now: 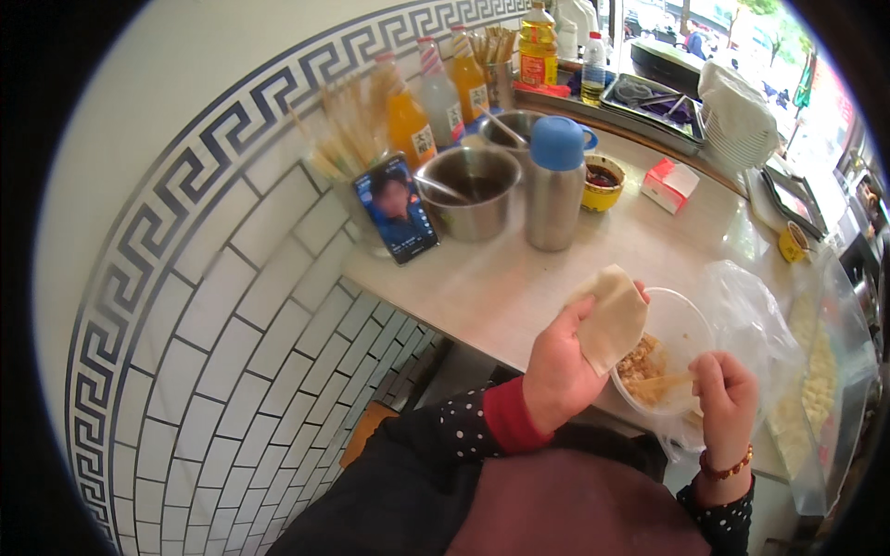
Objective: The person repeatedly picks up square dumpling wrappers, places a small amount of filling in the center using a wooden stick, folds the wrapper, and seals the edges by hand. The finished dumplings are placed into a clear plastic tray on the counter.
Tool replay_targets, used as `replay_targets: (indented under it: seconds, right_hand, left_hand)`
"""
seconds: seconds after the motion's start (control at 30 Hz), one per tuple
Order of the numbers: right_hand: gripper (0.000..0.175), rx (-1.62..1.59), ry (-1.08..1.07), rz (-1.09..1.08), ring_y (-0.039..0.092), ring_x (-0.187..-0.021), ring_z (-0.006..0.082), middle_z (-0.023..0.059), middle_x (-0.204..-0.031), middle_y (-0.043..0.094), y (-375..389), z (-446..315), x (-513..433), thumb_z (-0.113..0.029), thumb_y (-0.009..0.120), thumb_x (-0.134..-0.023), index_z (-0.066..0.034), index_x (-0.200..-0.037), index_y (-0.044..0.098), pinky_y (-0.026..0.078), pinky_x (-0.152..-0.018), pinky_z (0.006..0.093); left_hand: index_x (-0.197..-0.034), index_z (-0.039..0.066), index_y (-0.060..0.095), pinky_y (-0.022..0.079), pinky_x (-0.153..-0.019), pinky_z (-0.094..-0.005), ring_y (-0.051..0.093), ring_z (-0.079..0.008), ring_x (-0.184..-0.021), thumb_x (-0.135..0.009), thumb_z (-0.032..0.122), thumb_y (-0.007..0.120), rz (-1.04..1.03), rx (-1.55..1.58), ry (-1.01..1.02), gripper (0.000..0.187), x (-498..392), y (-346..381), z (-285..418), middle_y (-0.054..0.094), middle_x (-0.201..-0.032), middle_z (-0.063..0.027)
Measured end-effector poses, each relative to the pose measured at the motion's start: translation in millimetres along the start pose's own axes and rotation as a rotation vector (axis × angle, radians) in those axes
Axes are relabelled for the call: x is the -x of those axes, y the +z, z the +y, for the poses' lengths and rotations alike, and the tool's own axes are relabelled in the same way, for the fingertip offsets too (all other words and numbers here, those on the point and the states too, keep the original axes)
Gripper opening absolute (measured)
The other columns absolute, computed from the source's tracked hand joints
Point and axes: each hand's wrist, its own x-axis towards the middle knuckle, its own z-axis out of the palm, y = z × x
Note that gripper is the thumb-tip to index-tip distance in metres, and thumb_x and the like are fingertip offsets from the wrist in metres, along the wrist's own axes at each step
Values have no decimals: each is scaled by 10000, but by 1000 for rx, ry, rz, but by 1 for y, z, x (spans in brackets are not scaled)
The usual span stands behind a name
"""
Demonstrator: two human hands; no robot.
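Note:
A flat square dough wrapper [613, 316] rests across the palm and fingers of my left hand [562, 368], with the thumb on its edge. Just to the right, my right hand [724, 389] pinches a flat wooden or bamboo spatula [660, 382]. The spatula's far end dips into minced filling [636, 365] inside a round white plastic bowl [678, 306]. The filling lies toward the bowl's left side. My left hand and the wrapper cover part of the bowl's left rim.
A steel flask with blue lid [556, 194] stands on the counter beside a steel pot [473, 201]. A phone [396, 208] leans near skewers. A clear plastic bag [747, 313] touches the bowl's right side. Pale dough pieces [817, 375] lie at far right; a tiled wall [236, 333] bounds the left.

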Motion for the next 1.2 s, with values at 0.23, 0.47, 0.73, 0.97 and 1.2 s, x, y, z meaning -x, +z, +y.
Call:
replay_targets:
  seconds: [0.23, 0.47, 0.73, 0.97, 1.2]
  right_hand:
    - [208, -179, 233, 54, 385, -514, 10, -44, -608, 503, -10, 2, -2, -177, 566, -927, -27, -806, 646, 271, -446, 169]
    - [212, -493, 260, 58, 385, -522, 23, -32, -633, 511, -20, 8, -7, -196, 596, -914, -6, -849, 665, 276, -454, 167]
    - [206, -709, 158, 8, 384, -519, 26, -31, -637, 507, -23, -20, -20, -194, 586, -935, -7, -875, 648, 270, -451, 171]
    - [174, -195, -196, 195, 497, -591, 53, -12, -671, 568, 11, -25, -10, -126, 559, -943, 3, -888, 662, 395, -504, 219]
    - [242, 523, -1118, 44, 563, -622, 180, 46, -777, 591, 13, -12, 8, -10, 710, -710, -15, -952, 690, 458, -518, 287]
  left_hand:
    - [-1334, -36, 408, 395, -1062, -416, 493, -303, -1232, -964, 191, 379, -47, -25, 16, 435, -2, -5, -1, 523, -1301, -183]
    - [-1346, -41, 386, 391, -1067, -419, 480, -307, -1244, -965, 179, 377, 16, -27, 15, 439, -1, 1, 1, 509, -1315, -186]
    - [-1342, -65, 397, 363, -1082, -427, 474, -319, -1252, -994, 222, 327, -19, -92, -79, 457, 4, 15, -4, 504, -1329, -197]
    - [-1375, -70, 358, 324, -1109, -428, 434, -318, -1286, -1007, 235, 275, -32, -53, -136, 485, 11, 18, -7, 455, -1378, -199]
    - [-1379, -93, 329, 292, -1126, -432, 412, -323, -1301, -1012, 246, 229, -5, -30, -123, 509, 10, 25, -4, 446, -1376, -212]
